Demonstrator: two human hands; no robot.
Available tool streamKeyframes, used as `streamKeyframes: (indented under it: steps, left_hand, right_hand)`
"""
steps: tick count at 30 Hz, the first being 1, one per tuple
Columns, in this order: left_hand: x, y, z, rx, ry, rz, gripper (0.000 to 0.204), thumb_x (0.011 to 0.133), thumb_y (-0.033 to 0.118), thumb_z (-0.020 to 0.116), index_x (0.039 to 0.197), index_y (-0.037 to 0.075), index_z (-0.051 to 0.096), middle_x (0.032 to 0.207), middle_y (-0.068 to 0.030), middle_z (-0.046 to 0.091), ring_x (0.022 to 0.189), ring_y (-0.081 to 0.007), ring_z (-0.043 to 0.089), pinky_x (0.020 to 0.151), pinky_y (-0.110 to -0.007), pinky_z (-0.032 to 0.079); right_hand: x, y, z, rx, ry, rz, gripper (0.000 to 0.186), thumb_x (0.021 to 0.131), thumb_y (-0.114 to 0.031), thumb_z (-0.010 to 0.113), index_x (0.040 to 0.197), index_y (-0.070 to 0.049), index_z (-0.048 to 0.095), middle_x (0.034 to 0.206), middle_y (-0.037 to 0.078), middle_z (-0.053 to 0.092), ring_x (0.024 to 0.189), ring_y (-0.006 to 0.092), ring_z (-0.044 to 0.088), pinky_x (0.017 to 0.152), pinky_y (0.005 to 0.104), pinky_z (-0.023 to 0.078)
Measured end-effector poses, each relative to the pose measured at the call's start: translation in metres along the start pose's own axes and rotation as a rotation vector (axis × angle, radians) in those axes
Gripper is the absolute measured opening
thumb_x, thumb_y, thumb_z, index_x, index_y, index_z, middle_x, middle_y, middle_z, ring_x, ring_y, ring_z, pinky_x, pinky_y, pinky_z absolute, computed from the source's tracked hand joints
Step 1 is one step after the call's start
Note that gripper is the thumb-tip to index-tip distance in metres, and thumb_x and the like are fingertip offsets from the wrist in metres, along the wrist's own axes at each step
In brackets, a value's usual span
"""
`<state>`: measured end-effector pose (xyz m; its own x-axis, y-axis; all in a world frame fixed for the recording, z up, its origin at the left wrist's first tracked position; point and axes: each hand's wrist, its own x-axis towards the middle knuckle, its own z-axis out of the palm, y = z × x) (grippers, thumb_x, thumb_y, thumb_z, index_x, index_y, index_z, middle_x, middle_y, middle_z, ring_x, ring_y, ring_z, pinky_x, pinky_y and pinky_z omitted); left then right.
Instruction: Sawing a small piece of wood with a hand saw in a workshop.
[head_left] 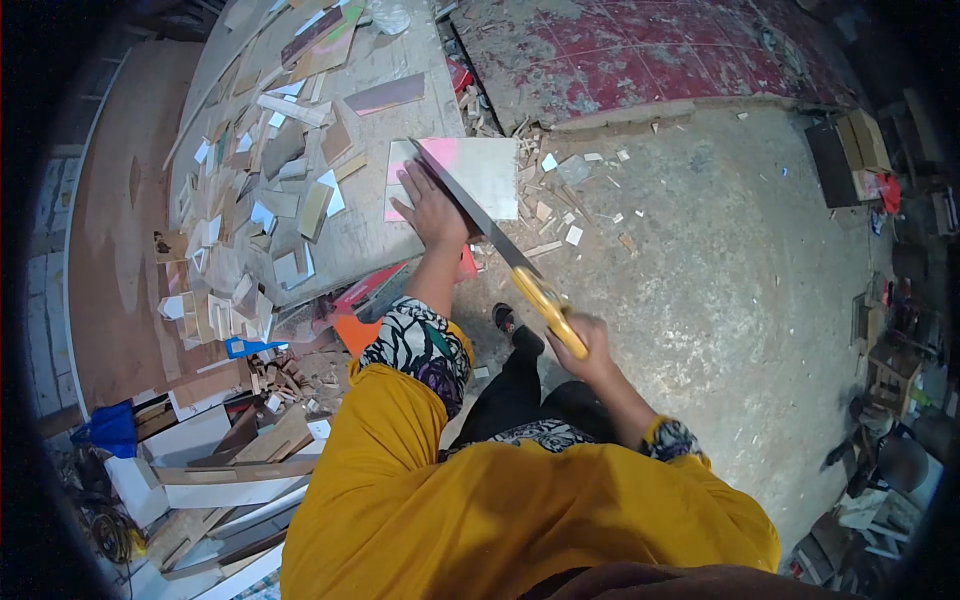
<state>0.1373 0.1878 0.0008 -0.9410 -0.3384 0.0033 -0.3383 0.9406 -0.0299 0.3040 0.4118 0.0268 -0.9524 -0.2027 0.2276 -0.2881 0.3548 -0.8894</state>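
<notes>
My left hand (432, 210) lies flat on a pale board with a pink patch (480, 170), pressing it down at the edge of a cluttered workbench (370, 240). My right hand (585, 345) grips the yellow handle of a handsaw (505, 250). The saw's dark blade slants up and to the left across the board, just beside my left hand. Part of the board juts out past the bench's edge over the floor. My sleeves are patterned, with a yellow cloth over them.
Many wood offcuts and laminate scraps (260, 200) cover the bench to the left. Stacked boards and planks (230, 460) lie on the floor at lower left. A worn red surface (640, 50) lies beyond. Chips litter the dusty concrete floor (720, 260). Boxes (850, 150) stand at the right.
</notes>
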Motion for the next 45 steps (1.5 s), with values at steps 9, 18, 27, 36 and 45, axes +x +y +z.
streamKeyframes:
  steps: [9,18,27,36,45]
  left_hand:
    - [0.003,-0.006,0.012,-0.019,0.06,-0.012,0.061,0.088,0.018,0.039,0.141,0.0,0.013,0.15,-0.0116,0.009,0.138,-0.0276,0.004,0.107,-0.056,0.006]
    - [0.0,-0.001,0.004,0.015,0.061,-0.053,0.057,0.089,0.014,0.036,0.141,0.002,0.016,0.149,-0.0103,0.013,0.138,-0.0266,0.008,0.107,-0.056,0.009]
    - [0.002,-0.002,0.003,0.032,0.036,-0.034,0.063,0.088,0.02,0.04,0.142,0.002,0.013,0.149,-0.0102,0.012,0.138,-0.0282,0.006,0.106,-0.058,0.007]
    - [0.007,0.002,-0.007,-0.077,0.051,-0.03,0.058,0.087,0.018,0.037,0.14,0.0,0.018,0.149,-0.0134,0.013,0.138,-0.0298,0.007,0.106,-0.059,0.006]
    - [0.003,0.007,-0.015,-0.368,0.055,-0.153,0.053,0.091,0.024,0.036,0.138,0.001,0.025,0.147,-0.012,0.018,0.137,-0.0278,0.012,0.107,-0.055,0.01]
  right_hand:
    - [0.014,0.005,0.009,0.121,-0.005,0.135,0.015,0.073,-0.01,0.066,0.066,-0.004,0.054,0.059,0.014,0.051,0.051,0.0317,0.053,0.048,0.0359,0.041]
    - [-0.031,0.0,0.003,0.071,-0.035,0.177,0.013,0.075,-0.012,0.065,0.07,-0.003,0.057,0.06,0.013,0.053,0.054,0.0295,0.056,0.051,0.0329,0.043]
    - [0.002,0.008,0.008,0.157,0.026,0.088,0.017,0.075,-0.009,0.064,0.064,-0.002,0.052,0.056,0.013,0.05,0.048,0.0274,0.053,0.047,0.0342,0.04]
    - [-0.005,0.017,-0.011,0.134,0.028,0.148,0.017,0.073,-0.005,0.062,0.063,-0.001,0.05,0.056,0.014,0.046,0.046,0.0278,0.048,0.046,0.0328,0.037]
    - [-0.048,-0.002,0.009,0.123,-0.05,0.23,0.017,0.075,-0.011,0.063,0.069,-0.003,0.05,0.062,0.016,0.051,0.055,0.0349,0.053,0.052,0.0379,0.042]
